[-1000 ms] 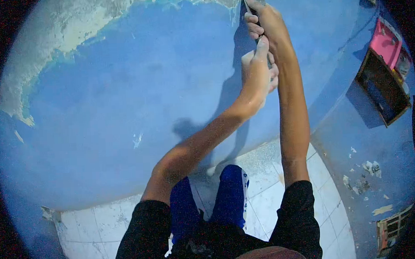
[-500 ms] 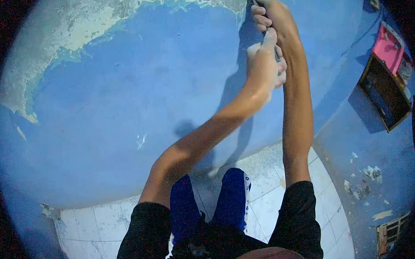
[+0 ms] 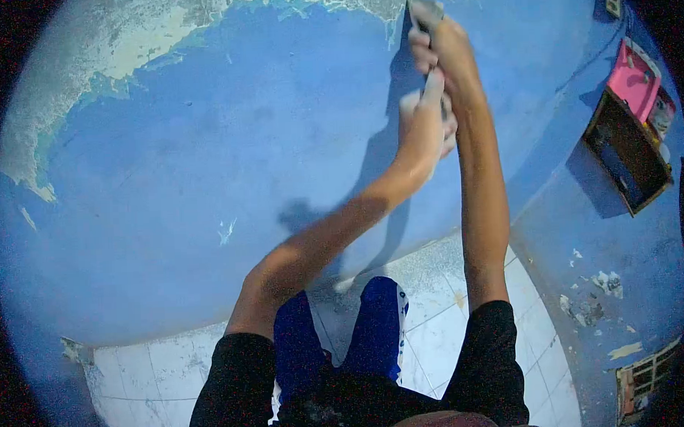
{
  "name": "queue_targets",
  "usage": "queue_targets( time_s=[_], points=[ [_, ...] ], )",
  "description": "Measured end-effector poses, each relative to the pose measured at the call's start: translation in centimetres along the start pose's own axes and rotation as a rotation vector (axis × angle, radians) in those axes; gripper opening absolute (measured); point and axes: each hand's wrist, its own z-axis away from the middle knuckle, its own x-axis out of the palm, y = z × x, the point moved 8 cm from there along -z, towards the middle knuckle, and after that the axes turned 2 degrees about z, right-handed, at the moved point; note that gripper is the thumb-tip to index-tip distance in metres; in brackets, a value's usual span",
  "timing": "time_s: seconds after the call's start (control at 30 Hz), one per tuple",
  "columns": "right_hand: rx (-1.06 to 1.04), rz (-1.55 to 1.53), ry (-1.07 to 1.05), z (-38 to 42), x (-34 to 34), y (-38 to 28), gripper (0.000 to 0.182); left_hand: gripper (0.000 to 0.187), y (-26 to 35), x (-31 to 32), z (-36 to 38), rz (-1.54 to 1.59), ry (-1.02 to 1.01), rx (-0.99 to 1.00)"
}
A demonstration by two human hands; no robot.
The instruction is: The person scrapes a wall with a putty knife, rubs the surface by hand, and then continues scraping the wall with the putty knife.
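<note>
A scraper (image 3: 408, 14), its dark blade seen nearly edge-on, meets the blue wall (image 3: 227, 150) just below a patch of bare grey plaster (image 3: 110, 41). High on the tool, near the blade, is my right hand (image 3: 443, 48), closed and powdered with pale dust. My left hand (image 3: 425, 124) wraps the lower handle, thumb pointing up along it. Most of the handle is hidden by the fingers. Ragged pale edges of paint border the bare plaster.
On the right wall hangs a dark open box (image 3: 630, 154) with a pink tray-like item (image 3: 635, 79) by it. A socket (image 3: 612, 1) sits above. A grille-like vent (image 3: 649, 380) is low at right. White floor tiles (image 3: 437, 338) lie underfoot.
Both hands have come down the wall a little with the scraper, slightly leftward in view. The grip stays the same. The camera view has shifted slightly.
</note>
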Motion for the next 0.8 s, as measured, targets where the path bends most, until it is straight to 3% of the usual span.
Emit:
queue_targets(
  time_s=[0.1, 0.2, 0.3, 0.33, 0.43, 0.47, 0.7, 0.8],
  points=[
    [0.015, 0.027, -0.058, -2.0, -0.6, -0.8, 0.022, 0.040, 0.4, 1.2, 0.0, 0.030, -0.002, -0.005],
    [-0.001, 0.056, 0.047, 1.6, 0.0, 0.2, 0.023, 0.039, -1.4, -0.5, 1.0, 0.014, 0.059, -0.019],
    [-0.054, 0.022, -0.032, -1.2, 0.2, -0.9, 0.026, 0.040, 0.4, 0.2, -0.3, 0.031, -0.018, 0.003],
    [-0.009, 0.059, 0.033, -1.4, -0.3, -2.0, 0.029, 0.040, 1.0, 1.0, -0.5, 0.046, 0.011, 0.014],
    [0.000, 0.031, -0.076, -2.5, -1.0, 0.5, 0.027, 0.040, 0.0, 0.4, 0.0, 0.021, -0.037, 0.033],
    [-0.017, 0.085, -0.021, 0.0, 0.0, 0.1, 0.024, 0.041, -0.9, -0.4, 0.5, 0.035, 0.000, 0.007],
    [-0.119, -0.041, -0.081, -4.0, 0.9, -3.5, 0.024, 0.042, 3.5, 1.3, -1.6, -0.008, -0.070, 0.046],
    [-0.028, -0.049, 0.009, 0.4, 0.3, 0.9, 0.027, 0.044, -0.5, -1.7, 1.0, -0.032, 0.042, -0.050]
  ],
)
